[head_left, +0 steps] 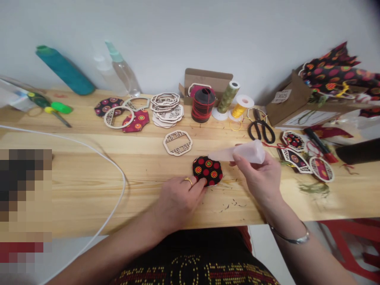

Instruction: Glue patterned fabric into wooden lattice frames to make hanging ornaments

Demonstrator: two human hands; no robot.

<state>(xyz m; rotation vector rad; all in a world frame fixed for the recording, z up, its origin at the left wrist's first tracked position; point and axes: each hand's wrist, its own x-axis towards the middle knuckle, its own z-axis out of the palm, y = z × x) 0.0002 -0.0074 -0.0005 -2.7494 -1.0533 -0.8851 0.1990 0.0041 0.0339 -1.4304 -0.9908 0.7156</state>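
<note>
My left hand [181, 198] presses its fingertips on the lower edge of a black fabric-covered piece [208, 171] with red dots and flower motifs, holding it on the table. In my right hand [263, 178] is a translucent white squeeze bottle [249, 152], gripped between thumb and fingers. Its long tapered nozzle points left, with the tip at the upper edge of the fabric piece. Whether any liquid comes out is too small to see. Just behind the fabric piece lies a cut-out wooden lattice frame [177, 143].
Behind stand stacked wooden frames [166, 109], a red-and-black thread spool [203, 105], yellow thread [237, 112] and black-handled scissors [261, 126]. Finished ornaments [297, 158] and a cardboard box [289, 99] sit at right. A white cable [118, 170] crosses the left side.
</note>
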